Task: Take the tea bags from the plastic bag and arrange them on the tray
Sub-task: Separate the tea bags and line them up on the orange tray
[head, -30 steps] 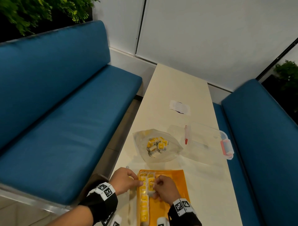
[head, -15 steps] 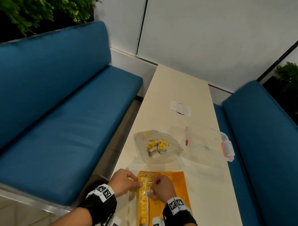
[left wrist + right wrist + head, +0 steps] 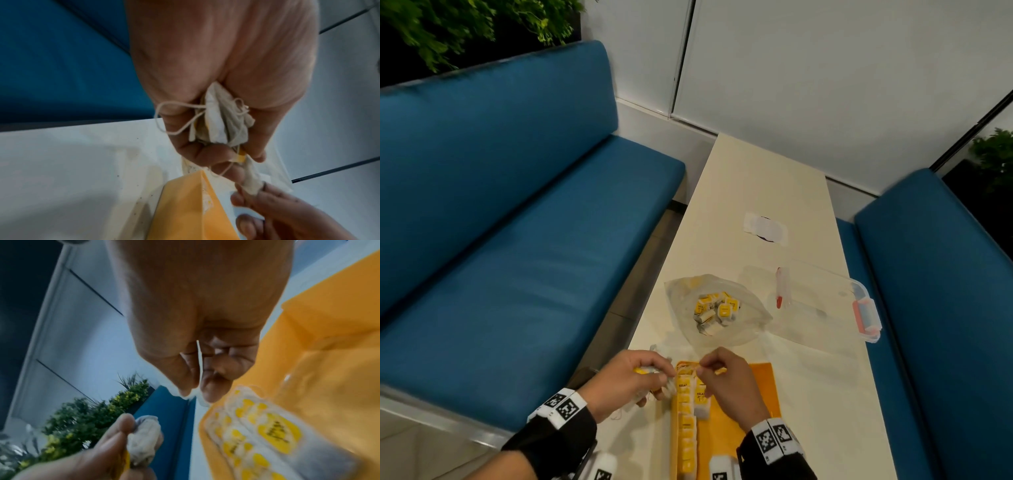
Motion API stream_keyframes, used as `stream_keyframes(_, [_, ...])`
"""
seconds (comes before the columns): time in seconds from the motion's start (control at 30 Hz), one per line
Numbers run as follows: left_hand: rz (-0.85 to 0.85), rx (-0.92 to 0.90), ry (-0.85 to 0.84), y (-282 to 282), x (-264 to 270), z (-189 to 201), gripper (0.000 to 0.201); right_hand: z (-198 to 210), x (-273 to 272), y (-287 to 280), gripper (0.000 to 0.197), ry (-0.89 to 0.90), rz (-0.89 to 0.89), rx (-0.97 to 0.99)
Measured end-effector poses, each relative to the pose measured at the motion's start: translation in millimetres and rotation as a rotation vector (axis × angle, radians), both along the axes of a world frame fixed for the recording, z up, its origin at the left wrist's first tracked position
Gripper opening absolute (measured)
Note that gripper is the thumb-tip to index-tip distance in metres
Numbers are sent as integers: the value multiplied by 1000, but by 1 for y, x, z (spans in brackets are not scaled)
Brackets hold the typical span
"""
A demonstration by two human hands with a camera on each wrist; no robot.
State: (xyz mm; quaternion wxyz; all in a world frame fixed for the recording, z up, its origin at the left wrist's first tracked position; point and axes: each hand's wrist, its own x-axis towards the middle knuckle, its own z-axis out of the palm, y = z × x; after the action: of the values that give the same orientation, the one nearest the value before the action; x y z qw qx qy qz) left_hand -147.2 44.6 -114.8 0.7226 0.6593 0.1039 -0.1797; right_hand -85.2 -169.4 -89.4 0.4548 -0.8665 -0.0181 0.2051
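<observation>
Over the orange tray (image 3: 756,383) at the near bench (image 3: 767,192) edge, I am lifting my hands off the rows I was pressing a second ago. My left hand (image 3: 630,380) is clutching a bunch of tea bags (image 3: 218,120); my right hand (image 3: 726,380) is pinching a string (image 3: 199,363), probably drawing the next one out. More are waiting in the plastic bag (image 3: 750,318).

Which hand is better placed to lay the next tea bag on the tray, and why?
Probably the right hand: it hovers above the orange tray, pinching a tea bag from the bunch that the left hand grips beside the tray.
</observation>
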Motion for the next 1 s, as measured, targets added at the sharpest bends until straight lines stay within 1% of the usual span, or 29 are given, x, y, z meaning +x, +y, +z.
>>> stream_keyframes(0.1, [-57, -109, -43, -3, -1, 9, 12, 17, 0, 11, 7, 76, 57, 173])
stream_keyframes(0.17, [-81, -156, -68, -6, -1, 13, 12, 22, 0, 16, 9, 134, 74, 259])
stream_keyframes(0.33, [-142, -238, -92, -8, 1, 15, 8, 22, -1, 21, 15, 196, 86, 327])
stream_keyframes(0.4, [-173, -252, -83, -7, 2, 14, 9, 23, 0, 21, 24, 212, 91, 339])
stream_keyframes(0.43, [-193, -255, -80, -7, 3, 14, 10, 24, 1, 20, 32, 218, 103, 350])
stream_keyframes(0.5, [-236, -265, -85, -7, 3, 13, 12, 26, 2, 19, 47, 229, 162, 381])
stream_keyframes(0.53, [-248, -270, -89, -8, 4, 13, 13, 26, 2, 18, 49, 232, 191, 389])
stream_keyframes(0.6, [-245, -280, -100, -8, 4, 14, 16, 26, 4, 17, 42, 220, 220, 389])
stream_keyframes(0.63, [-237, -289, -103, -8, 5, 15, 21, 26, 4, 17, 38, 212, 219, 391])
stream_keyframes(0.7, [-235, -298, -97, -8, 5, 19, 36, 24, 6, 16, 34, 209, 194, 400])
stream_keyframes(0.8, [-226, -290, -82, -7, 5, 22, 64, 23, 8, 16, 27, 166, 175, 374])
stream_keyframes(0.83, [-210, -300, -69, -7, 6, 22, 69, 22, 8, 16, 25, 143, 169, 359])
stream_keyframes(0.9, [-163, -318, -25, -8, 7, 21, 69, 22, 9, 16, 21, 104, 145, 342])
stream_keyframes(1.0, [-106, -319, 32, -7, 9, 18, 60, 23, 9, 18, 16, 82, 103, 326])
